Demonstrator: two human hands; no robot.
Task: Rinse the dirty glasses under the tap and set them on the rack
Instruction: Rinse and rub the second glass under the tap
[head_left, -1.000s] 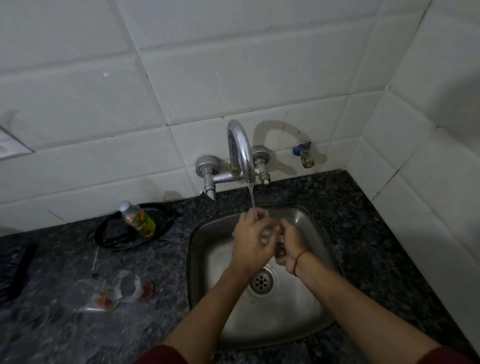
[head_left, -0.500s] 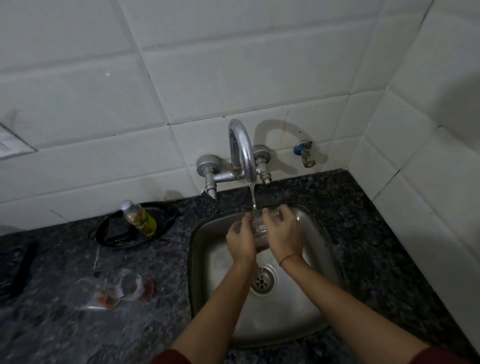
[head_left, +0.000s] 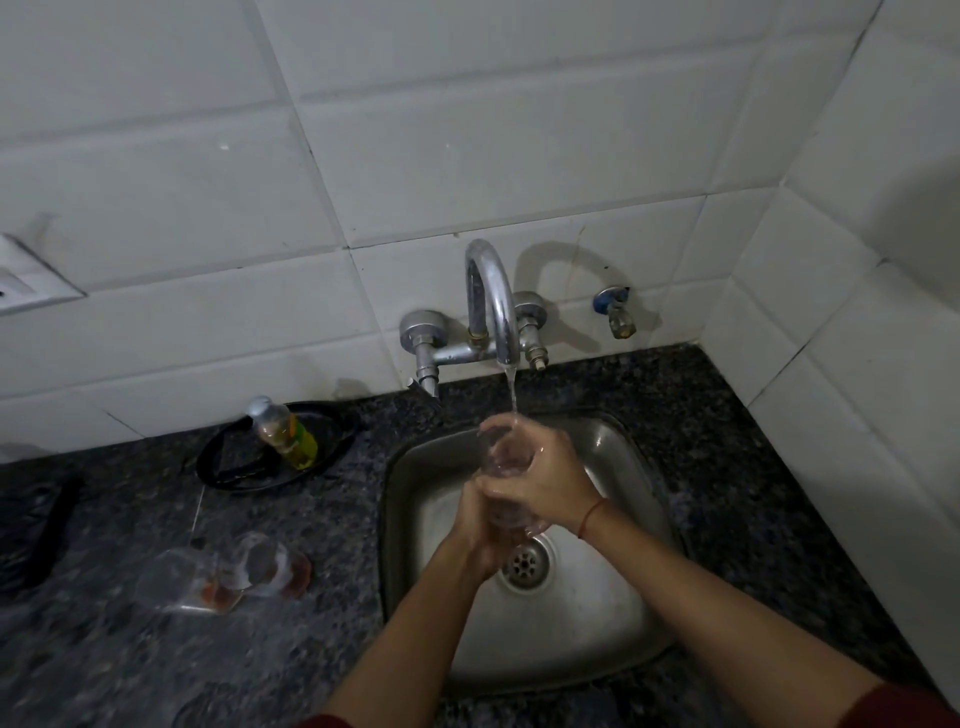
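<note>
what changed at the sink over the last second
The right hand moved from beside the left hand up onto the glass, now tilted with its mouth under the tap stream. Both hands grip it. The two dirty glasses and the bottle stayed put.

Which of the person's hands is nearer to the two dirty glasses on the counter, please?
The left. The left hand grips the glass on the side toward the dirty glasses; the right hand wraps it from the far side.
</note>
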